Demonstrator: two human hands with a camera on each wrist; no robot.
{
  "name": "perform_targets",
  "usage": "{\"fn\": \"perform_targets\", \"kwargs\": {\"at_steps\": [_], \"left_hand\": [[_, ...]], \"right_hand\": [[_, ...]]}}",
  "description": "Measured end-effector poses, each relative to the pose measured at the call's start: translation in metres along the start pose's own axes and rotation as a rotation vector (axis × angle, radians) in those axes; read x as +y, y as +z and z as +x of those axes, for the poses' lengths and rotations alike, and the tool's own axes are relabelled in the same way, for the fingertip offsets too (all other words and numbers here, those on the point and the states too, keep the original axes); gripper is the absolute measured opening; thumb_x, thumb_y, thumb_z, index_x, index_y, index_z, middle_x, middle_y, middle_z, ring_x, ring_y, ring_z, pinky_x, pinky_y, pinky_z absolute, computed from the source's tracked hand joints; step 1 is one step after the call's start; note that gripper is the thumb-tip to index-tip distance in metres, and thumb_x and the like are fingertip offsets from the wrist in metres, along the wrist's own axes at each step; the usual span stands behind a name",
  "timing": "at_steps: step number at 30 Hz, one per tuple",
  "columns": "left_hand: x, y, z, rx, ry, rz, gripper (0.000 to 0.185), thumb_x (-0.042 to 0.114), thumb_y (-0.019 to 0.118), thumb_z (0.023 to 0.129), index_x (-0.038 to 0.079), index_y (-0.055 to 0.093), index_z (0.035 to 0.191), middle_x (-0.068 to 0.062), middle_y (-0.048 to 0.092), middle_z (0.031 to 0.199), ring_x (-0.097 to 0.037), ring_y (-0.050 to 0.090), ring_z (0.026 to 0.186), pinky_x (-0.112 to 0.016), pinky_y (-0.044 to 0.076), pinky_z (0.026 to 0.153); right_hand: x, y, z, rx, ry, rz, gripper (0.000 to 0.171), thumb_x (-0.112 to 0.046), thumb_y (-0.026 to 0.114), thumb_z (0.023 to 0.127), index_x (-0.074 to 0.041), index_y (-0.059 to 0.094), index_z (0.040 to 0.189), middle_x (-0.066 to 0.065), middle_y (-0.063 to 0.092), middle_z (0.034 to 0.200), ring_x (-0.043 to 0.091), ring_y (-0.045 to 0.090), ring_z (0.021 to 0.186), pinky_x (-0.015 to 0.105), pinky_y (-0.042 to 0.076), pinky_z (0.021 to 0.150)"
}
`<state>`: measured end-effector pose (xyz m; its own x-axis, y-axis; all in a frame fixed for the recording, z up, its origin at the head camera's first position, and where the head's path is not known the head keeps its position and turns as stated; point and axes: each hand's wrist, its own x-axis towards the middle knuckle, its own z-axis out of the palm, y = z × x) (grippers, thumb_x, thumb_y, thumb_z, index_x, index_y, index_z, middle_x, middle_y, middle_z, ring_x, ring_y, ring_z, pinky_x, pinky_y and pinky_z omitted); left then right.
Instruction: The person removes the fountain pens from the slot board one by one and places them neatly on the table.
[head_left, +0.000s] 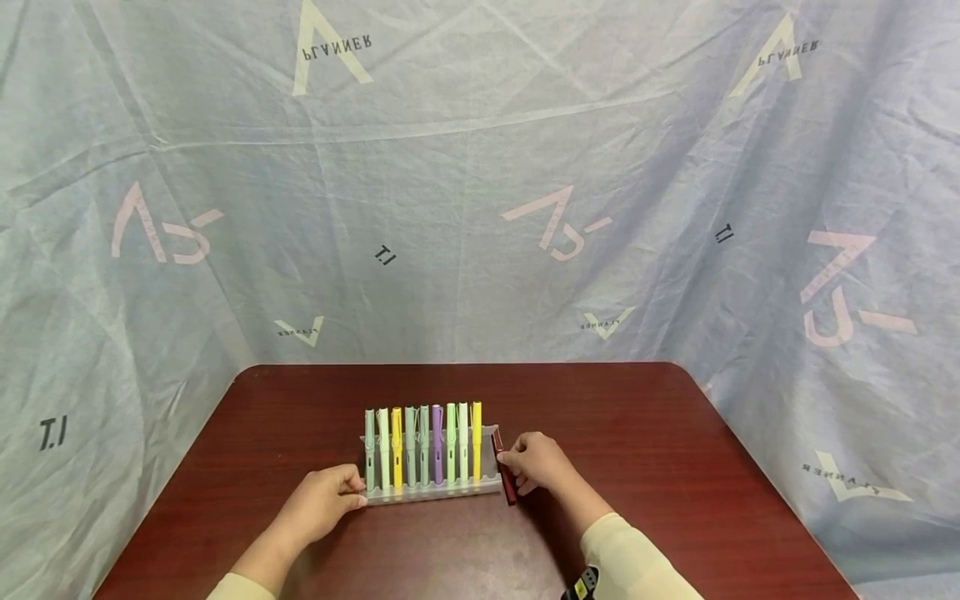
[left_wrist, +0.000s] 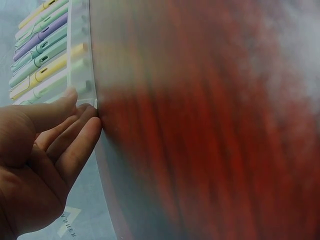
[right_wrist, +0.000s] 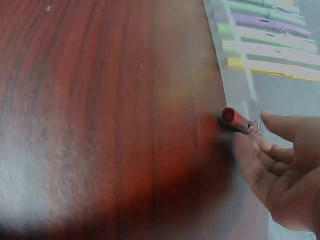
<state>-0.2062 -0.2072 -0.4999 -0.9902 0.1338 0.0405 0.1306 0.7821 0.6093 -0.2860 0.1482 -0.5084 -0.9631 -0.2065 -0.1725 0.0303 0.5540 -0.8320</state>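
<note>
Rack: a clear plastic pen rack (head_left: 487,485) sits on the dark red wooden table (head_left: 637,442), its long front edge towards the person.
Pens in the rack: nine stand side by side, clips visible on several, among them a purple pen (head_left: 437,446) and, last on the right, a yellow pen (head_left: 476,442) (the others are pale greens, grey-greens and one more yellow).
Red pen: a dark red pen (head_left: 508,485) slants along the rack's right end, its lower tip out past the front edge; whether it touches the rack, I cannot tell.
Left hand: the left hand (head_left: 322,500) pinches the rack's front left corner between thumb and fingers.
Right hand: the right hand (head_left: 543,460) holds the red pen in a narrow pinch.
Backdrop: a grey printed cloth (head_left: 450,183) hangs behind the table.
Sleeves: pale yellow sleeves (head_left: 630,554) cover both forearms.
</note>
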Motion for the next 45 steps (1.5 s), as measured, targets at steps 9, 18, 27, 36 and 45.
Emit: {"fn": "perform_targets", "kwargs": {"at_steps": [9,18,27,36,45], "left_hand": [[0.0,-0.001,-0.001,-0.001,0.002,0.015,0.019,0.015,0.077,0.082,0.02,0.059,0.08,0.012,0.069,0.079,-0.005,0.056,0.07,-0.027,0.043,0.063],[-0.001,0.0,-0.001,-0.004,0.016,0.0,0.018,0.016,0.077,0.082,0.02,0.06,0.08,0.011,0.07,0.08,-0.004,0.056,0.07,-0.026,0.043,0.062],[0.0,0.0,-0.001,0.001,0.012,0.008,0.019,0.016,0.077,0.082,0.02,0.059,0.08,0.012,0.068,0.078,-0.004,0.055,0.069,-0.026,0.043,0.063],[0.0,0.0,0.0,-0.001,0.008,0.002,0.018,0.016,0.077,0.082,0.02,0.06,0.08,0.012,0.069,0.08,-0.004,0.057,0.071,-0.026,0.044,0.063],[0.001,-0.001,-0.001,-0.007,0.009,-0.011,0.019,0.013,0.077,0.083,0.02,0.06,0.08,0.011,0.07,0.08,-0.005,0.058,0.071,-0.026,0.044,0.063]], "right_hand": [[-0.016,-0.004,0.0,-0.057,-0.178,0.191,0.023,-0.016,0.067,0.094,0.006,0.065,0.102,0.02,0.067,0.087,0.026,0.065,0.072,0.041,0.058,0.065],[-0.019,0.019,-0.004,-0.066,-0.209,0.276,0.031,-0.019,0.068,0.093,0.007,0.065,0.11,0.023,0.071,0.098,0.035,0.071,0.085,0.04,0.058,0.075],[-0.015,0.029,0.002,0.024,-0.19,0.23,0.024,-0.019,0.071,0.091,0.002,0.066,0.101,0.015,0.07,0.089,0.025,0.071,0.074,0.034,0.058,0.067],[-0.018,0.028,0.001,0.068,-0.205,0.199,0.023,-0.021,0.072,0.09,-0.001,0.065,0.098,0.013,0.07,0.087,0.024,0.07,0.068,0.034,0.057,0.065],[-0.02,0.025,0.0,0.073,-0.188,0.256,0.023,-0.019,0.071,0.091,0.001,0.064,0.101,0.014,0.069,0.092,0.028,0.071,0.071,0.037,0.058,0.066]]}}
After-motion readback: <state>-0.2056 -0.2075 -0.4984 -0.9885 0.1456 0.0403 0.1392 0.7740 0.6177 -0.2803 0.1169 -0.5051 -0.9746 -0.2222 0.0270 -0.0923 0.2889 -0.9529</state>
